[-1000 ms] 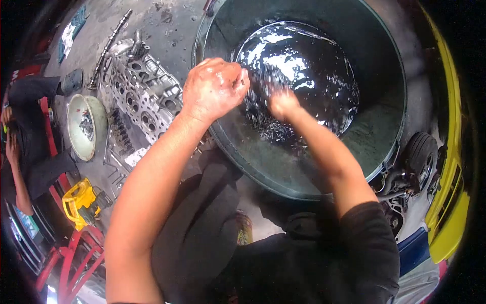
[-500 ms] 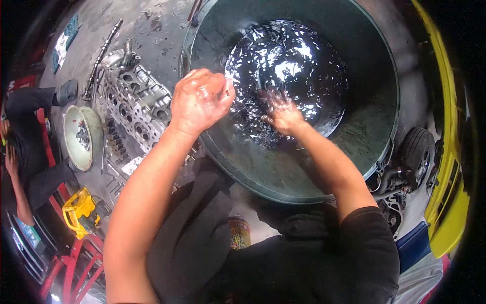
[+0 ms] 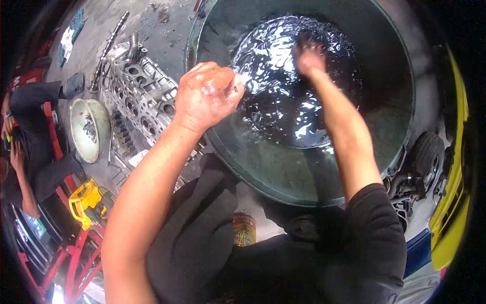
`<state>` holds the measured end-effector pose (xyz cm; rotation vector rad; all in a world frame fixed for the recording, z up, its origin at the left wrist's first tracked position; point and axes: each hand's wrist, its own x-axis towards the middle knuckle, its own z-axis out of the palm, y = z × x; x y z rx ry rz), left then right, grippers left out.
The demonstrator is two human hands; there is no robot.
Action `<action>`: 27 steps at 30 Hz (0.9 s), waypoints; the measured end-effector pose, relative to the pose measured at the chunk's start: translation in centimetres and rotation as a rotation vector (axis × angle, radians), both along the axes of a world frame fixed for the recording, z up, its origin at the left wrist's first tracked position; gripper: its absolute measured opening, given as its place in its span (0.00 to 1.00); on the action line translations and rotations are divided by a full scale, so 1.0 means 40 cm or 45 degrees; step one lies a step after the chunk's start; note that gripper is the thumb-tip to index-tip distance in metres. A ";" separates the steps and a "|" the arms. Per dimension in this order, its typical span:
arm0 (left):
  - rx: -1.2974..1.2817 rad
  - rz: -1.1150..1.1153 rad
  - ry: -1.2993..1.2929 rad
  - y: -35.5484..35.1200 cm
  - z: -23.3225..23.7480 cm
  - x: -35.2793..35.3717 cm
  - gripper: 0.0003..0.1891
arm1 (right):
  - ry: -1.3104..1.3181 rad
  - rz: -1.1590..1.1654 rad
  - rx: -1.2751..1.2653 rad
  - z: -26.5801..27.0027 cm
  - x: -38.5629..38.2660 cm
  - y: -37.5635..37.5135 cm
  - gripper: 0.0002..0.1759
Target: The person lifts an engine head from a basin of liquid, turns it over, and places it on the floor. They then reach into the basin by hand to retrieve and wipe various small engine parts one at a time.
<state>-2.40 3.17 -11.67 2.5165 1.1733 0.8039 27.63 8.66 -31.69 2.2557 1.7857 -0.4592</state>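
Note:
My left hand (image 3: 208, 96), wet and curled into a fist, is held over the left rim of a large round dark-green tub (image 3: 276, 190). Something small may be pinched by its thumb, but the fingers hide it. Inside the tub lies dark, rippling liquid (image 3: 268, 61) with bright reflections. My right hand (image 3: 310, 58) reaches into the far part of this liquid; its fingers look stretched out, though dark and blurred. I see nothing held in it.
Left of the tub lie an engine cylinder head (image 3: 136, 96), a camshaft (image 3: 112, 45) and a bowl of small parts (image 3: 83, 129). A yellow case (image 3: 86, 202) and a seated person (image 3: 30, 137) are farther left. A printed can (image 3: 244, 229) stands below the tub; a wheel (image 3: 428, 157) is at right.
My right hand has moved farther away and slightly right through the liquid. My left hand stays a fist at the rim. The whole view has shifted a little.

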 end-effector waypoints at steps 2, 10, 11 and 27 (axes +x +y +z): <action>0.015 0.018 0.041 -0.002 0.002 0.001 0.08 | -0.105 0.191 -0.091 0.029 -0.065 -0.100 0.37; 0.037 0.052 0.048 -0.016 0.019 0.019 0.08 | 0.037 0.922 -0.261 0.107 -0.112 -0.448 0.36; 0.027 0.049 0.045 -0.017 0.016 0.018 0.08 | 0.090 0.962 -0.230 0.102 -0.081 -0.441 0.35; -0.018 0.083 0.081 -0.013 0.009 0.005 0.07 | 0.135 -0.362 0.193 -0.023 0.065 -0.250 0.42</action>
